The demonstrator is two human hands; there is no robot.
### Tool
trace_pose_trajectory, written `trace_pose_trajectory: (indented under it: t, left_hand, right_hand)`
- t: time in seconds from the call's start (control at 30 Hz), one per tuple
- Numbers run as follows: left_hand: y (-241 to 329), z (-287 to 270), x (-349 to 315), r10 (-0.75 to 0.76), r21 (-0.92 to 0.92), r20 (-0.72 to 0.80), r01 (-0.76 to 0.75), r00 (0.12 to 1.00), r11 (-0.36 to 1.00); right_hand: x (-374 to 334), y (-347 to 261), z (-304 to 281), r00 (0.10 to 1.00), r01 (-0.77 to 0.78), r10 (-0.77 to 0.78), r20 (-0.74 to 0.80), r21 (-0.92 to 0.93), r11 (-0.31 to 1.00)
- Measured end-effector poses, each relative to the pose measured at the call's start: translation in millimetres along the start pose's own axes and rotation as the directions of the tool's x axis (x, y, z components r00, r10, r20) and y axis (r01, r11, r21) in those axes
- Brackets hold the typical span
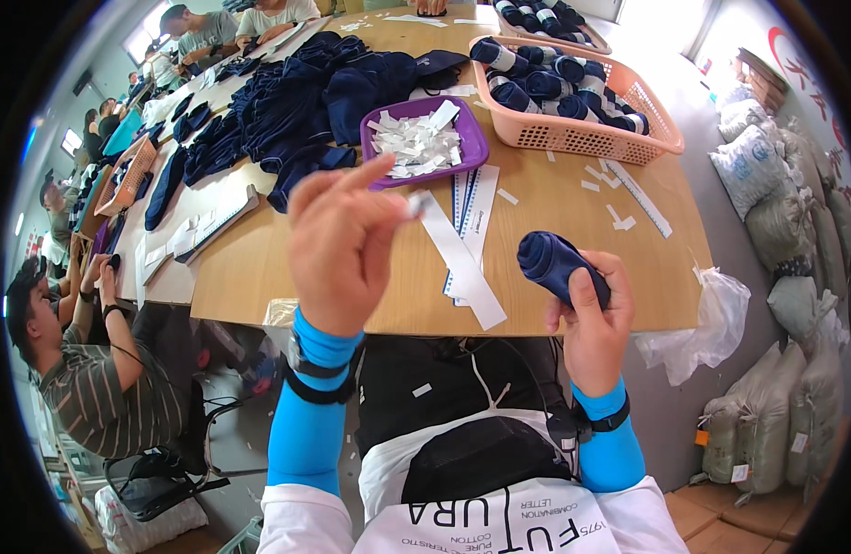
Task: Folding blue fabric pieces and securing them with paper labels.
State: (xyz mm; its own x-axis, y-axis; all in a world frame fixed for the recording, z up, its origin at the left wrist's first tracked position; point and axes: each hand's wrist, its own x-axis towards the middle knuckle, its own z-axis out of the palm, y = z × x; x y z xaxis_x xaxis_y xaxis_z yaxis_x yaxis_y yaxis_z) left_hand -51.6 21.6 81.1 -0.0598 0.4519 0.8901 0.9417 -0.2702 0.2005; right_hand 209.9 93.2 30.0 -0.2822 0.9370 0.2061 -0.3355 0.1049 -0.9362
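My left hand (338,249) is raised over the table, slightly blurred, with thumb and finger pinched on a small whitish paper piece (416,202). In my right hand (599,323) is a rolled navy garment (553,261), held near the table's front edge with the thumb across it. Long white paper strips (476,291) lie crossed on the table between my hands. Beyond them sits a purple tray (479,138) heaped with small white paper scraps (416,148).
A pink basket (573,138) of banded navy rolls stands at the back right. Loose navy garments (287,102) are piled at the back left. A striped-shirted person (112,388) sits at left; others work farther off. Stuffed sacks (758,415) line the right wall.
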Motion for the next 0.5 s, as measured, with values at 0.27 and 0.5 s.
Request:
trace_pose_trajectory:
  t: [0.27, 0.5]
  left_hand:
    - [15, -6, -106, -0.181, 0.112, 0.323, 0.153, 0.929, 0.982]
    - [8, -11, -114, -0.086, -0.022, 0.331, 0.099, 0.940, 0.995]
  right_hand:
    - [7, 12, -26, 0.999, -0.018, 0.016, -0.051, -0.045, 0.999]
    - [22, 23, -35, 0.996, -0.034, 0.029, -0.087, -0.053, 0.998]
